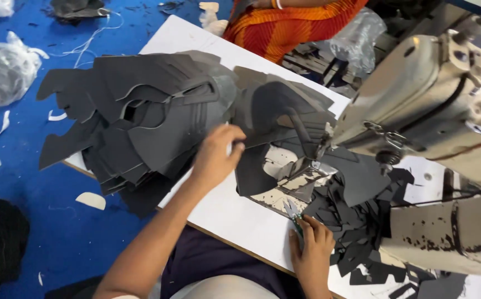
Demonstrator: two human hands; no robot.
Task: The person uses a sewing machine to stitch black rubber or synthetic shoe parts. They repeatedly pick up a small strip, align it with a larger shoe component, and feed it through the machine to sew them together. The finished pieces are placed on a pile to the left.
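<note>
Grey cut piece: a flat dark grey sheet of cut leather-like material [254,174] is seen at the centre of the frame, lying on the white tabletop with its upper edge lifted
Left hand: the left hand [216,156] is placed at the centre, just above that piece; its fingers are curled and pinched together on the sheet's upper edge
Right hand: the right hand [312,249] is found at lower centre right, closed around small green-handled thread snips [292,213], whose metal blades point up and left
Large stack: a big fanned stack of dark grey cut panels [141,122] is spread over the left centre, overhanging the table's left edge
Second pile: more dark grey curved panels [285,111] are heaped at upper centre, against the machine
Scraps: small dark grey offcuts [357,221] are scattered at lower right, just beside the right hand
Sewing machine: a worn cream industrial sewing machine [434,94] is set across the right side of the frame
Table: the white worktable [240,216] is laid diagonally over a blue floor [57,221]
Other person: an orange striped garment [290,22] is visible at the top centre
Bags: clear plastic bags [2,72] are seen at upper left
</note>
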